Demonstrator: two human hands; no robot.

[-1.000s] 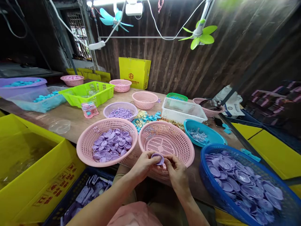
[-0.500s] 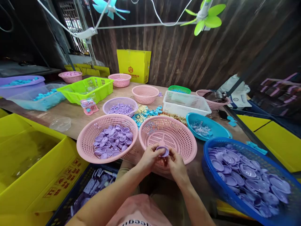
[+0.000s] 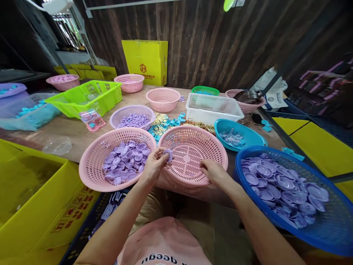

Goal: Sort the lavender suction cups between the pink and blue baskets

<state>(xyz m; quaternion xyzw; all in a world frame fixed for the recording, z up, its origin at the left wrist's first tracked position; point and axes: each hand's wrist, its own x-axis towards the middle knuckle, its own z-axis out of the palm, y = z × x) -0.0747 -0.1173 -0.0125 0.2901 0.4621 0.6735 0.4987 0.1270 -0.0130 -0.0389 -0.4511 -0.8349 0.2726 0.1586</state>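
My left hand (image 3: 154, 163) pinches a small purple round plastic piece (image 3: 168, 156) between thumb and fingers, over the left rim of the bare-bottomed pink basket (image 3: 190, 138). Above that basket's right front side is my right hand (image 3: 213, 171), its fingers curled together. Whatever they may hold is hidden. To the left, a second pink basket (image 3: 92, 158) contains a heap of purple dish-shaped pieces (image 3: 127, 158). More purple oval pieces (image 3: 284, 184) fill part of a large blue basket (image 3: 328, 224) on the right.
Behind the baskets are a lilac basket (image 3: 150, 110) of tiny purple parts, loose blue and cream parts (image 3: 162, 123), a white crate (image 3: 215, 110) and a turquoise tray (image 3: 253, 138) of clear pieces. A yellow carton (image 3: 24, 221) stands at the left, beside the table.
My hands have come apart: the left moved left with the purple piece, the right moved slightly right over the basket. The camera view has tipped downward.
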